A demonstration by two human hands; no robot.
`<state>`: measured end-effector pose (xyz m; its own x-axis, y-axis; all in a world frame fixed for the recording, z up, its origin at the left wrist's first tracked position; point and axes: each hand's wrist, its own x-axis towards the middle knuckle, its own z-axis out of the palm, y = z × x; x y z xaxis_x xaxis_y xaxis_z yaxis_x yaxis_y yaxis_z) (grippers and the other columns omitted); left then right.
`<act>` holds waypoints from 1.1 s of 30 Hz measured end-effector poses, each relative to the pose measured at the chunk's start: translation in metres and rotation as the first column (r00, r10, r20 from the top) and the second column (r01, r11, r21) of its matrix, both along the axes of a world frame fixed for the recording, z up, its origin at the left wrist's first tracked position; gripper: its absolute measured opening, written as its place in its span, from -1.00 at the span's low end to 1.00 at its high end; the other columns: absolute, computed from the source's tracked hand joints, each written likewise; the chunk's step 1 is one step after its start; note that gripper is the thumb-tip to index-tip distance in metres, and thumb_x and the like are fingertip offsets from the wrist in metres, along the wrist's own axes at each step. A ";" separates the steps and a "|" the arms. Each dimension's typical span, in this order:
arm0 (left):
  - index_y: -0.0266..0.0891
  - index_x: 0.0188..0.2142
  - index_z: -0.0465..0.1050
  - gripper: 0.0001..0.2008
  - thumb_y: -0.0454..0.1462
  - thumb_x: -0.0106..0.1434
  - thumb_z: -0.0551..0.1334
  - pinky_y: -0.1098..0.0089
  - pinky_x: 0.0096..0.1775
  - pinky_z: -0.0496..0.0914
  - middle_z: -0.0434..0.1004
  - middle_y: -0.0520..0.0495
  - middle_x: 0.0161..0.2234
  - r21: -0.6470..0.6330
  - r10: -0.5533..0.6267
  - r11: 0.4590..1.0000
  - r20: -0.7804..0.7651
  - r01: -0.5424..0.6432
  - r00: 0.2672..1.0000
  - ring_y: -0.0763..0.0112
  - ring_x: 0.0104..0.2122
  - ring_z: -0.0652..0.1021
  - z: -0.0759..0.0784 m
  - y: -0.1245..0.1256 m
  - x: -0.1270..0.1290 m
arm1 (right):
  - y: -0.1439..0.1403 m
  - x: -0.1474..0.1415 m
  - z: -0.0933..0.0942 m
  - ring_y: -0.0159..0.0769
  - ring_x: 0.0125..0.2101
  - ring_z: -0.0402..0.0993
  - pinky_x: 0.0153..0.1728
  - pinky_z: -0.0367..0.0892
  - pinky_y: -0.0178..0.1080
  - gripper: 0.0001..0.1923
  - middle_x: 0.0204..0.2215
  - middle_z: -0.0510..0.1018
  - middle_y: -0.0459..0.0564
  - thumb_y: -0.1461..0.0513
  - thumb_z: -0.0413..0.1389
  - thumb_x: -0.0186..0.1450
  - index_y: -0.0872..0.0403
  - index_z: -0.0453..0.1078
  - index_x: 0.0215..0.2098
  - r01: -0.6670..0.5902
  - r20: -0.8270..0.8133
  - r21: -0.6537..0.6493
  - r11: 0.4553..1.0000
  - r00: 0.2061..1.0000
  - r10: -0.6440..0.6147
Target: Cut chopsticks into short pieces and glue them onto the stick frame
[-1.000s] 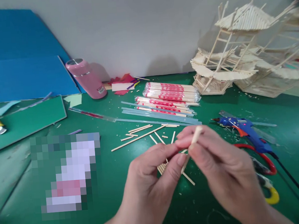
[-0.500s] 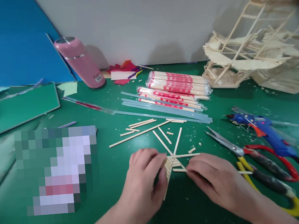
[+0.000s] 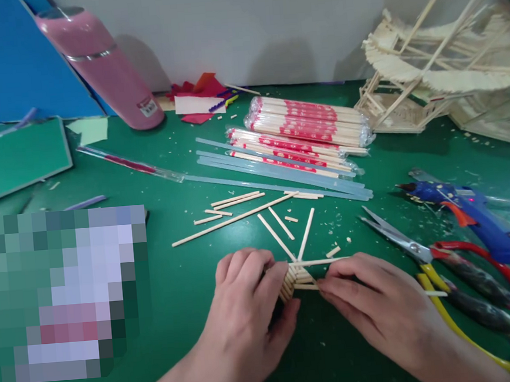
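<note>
I am at the fitting step, I judge: adding one more short stick to the small fan-shaped panel of pale wooden sticks [image 3: 293,277], which lies flat on the green tabletop [image 3: 197,348] just below the middle of the frame, between my two hands. My left hand [image 3: 246,309] presses down on the panel's left end, fingers curled over it, so that grip is closed on the panel to steady it. My right hand [image 3: 370,302] pinches a thin pale wooden stick [image 3: 305,287] at its right end and lays it against the panel's lower edge; that grip is closed on the stick.

The stick's long axis runs nearly left to right across the frame, its free end pointing left toward my left fingertips. The panel's stacked sticks run the same way, while two longer ribs fan out from it toward the upper middle of the frame.

The next move, as I see it, calls for sliding the stick snug and parallel against its neighbour without shifting the stack.

To the right lie silver-bladed scissors with red handles [image 3: 446,258] and a blue hot-glue gun [image 3: 468,212].
</note>
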<state>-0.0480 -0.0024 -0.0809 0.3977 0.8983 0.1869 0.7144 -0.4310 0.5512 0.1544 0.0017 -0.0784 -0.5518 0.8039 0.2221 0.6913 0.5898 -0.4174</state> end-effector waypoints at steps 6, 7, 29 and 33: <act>-0.22 -0.20 0.31 -0.81 -0.36 0.14 0.13 0.15 -0.22 0.23 0.31 -0.11 -0.25 -0.023 -0.004 1.000 0.007 0.004 1.000 0.23 -0.24 0.33 0.001 0.001 0.002 | 0.001 -0.002 0.002 -0.33 -0.44 0.39 -0.45 0.35 -0.24 -0.82 -0.42 0.49 -0.03 0.35 0.02 0.22 0.05 0.45 -0.31 0.001 0.004 0.008 1.000 1.000 -0.001; -0.23 -0.20 0.31 -0.81 -0.36 0.14 0.13 0.15 -0.22 0.22 0.31 -0.11 -0.25 -0.024 -0.001 1.000 0.006 0.002 1.000 0.23 -0.24 0.33 0.001 0.001 0.002 | 0.001 -0.003 0.003 -0.34 -0.45 0.39 -0.45 0.35 -0.24 -0.82 -0.43 0.49 -0.03 0.35 0.02 0.22 0.05 0.45 -0.32 0.002 0.003 0.014 1.000 1.000 -0.002; -0.24 -0.26 0.35 -0.84 -0.39 0.13 0.14 0.20 -0.27 0.20 0.32 -0.08 -0.30 0.001 0.025 1.000 -0.001 -0.025 1.000 0.26 -0.28 0.31 0.000 0.001 0.004 | 0.001 0.002 0.003 -0.38 -0.43 0.35 -0.43 0.20 -0.27 -0.88 -0.40 0.47 -0.10 0.30 0.06 0.22 0.01 0.42 -0.32 0.072 -0.028 -0.031 0.997 0.997 -0.073; -0.23 -0.26 0.35 -0.83 -0.40 0.12 0.14 0.20 -0.27 0.20 0.31 -0.08 -0.29 -0.002 0.019 1.000 0.000 -0.019 1.000 0.27 -0.29 0.31 0.001 0.000 0.003 | 0.004 0.002 0.007 -0.37 -0.47 0.33 -0.45 0.16 -0.27 -0.84 -0.45 0.47 -0.09 0.30 0.01 0.25 0.01 0.43 -0.33 0.032 0.010 0.004 0.999 0.999 -0.032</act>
<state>-0.0450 -0.0027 -0.0803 0.3804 0.9062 0.1848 0.7226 -0.4159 0.5522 0.1569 0.0062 -0.0716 -0.5279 0.8204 0.2199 0.7140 0.5688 -0.4082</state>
